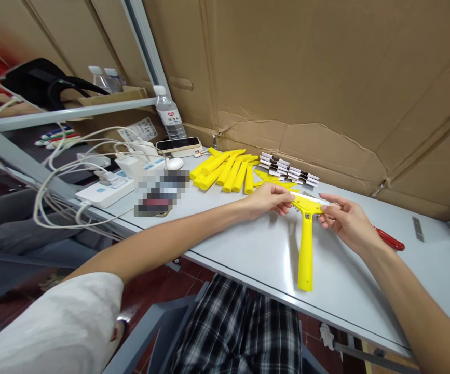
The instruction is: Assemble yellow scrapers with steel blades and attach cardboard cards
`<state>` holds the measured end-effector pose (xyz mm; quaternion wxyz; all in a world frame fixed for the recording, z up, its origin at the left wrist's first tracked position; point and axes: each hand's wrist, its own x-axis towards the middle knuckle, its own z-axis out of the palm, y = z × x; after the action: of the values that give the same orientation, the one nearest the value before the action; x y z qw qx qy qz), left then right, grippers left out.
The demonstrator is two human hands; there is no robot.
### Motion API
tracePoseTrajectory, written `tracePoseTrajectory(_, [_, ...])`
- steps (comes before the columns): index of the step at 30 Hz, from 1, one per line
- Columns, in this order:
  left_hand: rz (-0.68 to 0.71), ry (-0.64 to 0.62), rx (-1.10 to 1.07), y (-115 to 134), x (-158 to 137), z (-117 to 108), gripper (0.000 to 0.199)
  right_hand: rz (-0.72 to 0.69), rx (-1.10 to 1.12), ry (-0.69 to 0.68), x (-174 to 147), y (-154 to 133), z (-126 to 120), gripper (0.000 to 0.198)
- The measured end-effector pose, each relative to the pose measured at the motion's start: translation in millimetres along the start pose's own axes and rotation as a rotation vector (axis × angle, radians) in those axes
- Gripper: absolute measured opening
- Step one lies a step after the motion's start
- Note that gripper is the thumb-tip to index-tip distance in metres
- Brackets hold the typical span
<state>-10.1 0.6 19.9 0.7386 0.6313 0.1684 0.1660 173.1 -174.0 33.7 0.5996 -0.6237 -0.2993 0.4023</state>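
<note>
From the head view, it's two hands on one yellow T-shaped tool (305,252)! The left hand (269,200) pinches one end of its crossbar between thumb and fingers; the right hand (345,218) grips the other end. Beyond them, I count at least six yellow handles (227,169) in an overlapping heap, the exact number hidden, and beside it one stack of black-and-white pieces (289,170), too tangled to count. One red tool (391,239) lies near the right wrist, one small metal plate (418,229) further right. One water bottle (169,118) stands at the back, with one phone (180,144) in front and one white power strip (106,192) trailing cables on the left.

The surface is a glossy pale grey table (345,296), backed by a tall wall of creased brown cardboard (306,67). Beneath it, dark red floor tiles; at far left, another person's arm (20,109) behind a metal frame (77,113).

And the tool itself: bright, smooth yellow, over the table's near half, its long thick handle pointing toward the seated person, a thin white strip (306,197) along the crossbar's far edge.
</note>
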Motion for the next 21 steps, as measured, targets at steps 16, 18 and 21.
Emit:
tracePoseTrajectory(16, [0.448,-0.019,1.355,-24.6,8.8,-1.9,0.039,-0.112,0.064,0.027,-4.4,-15.2,-8.2,0.074])
tracePoseTrajectory(18, [0.425,0.009,1.383,-26.6,10.7,1.4,0.038,-0.113,0.067,0.015,-4.0,-13.6,-8.2,0.073])
tracePoseTrajectory(21, [0.402,0.032,1.366,-27.8,13.7,3.9,0.035,-0.107,0.064,0.004,-2.8,-12.1,-8.5,0.073])
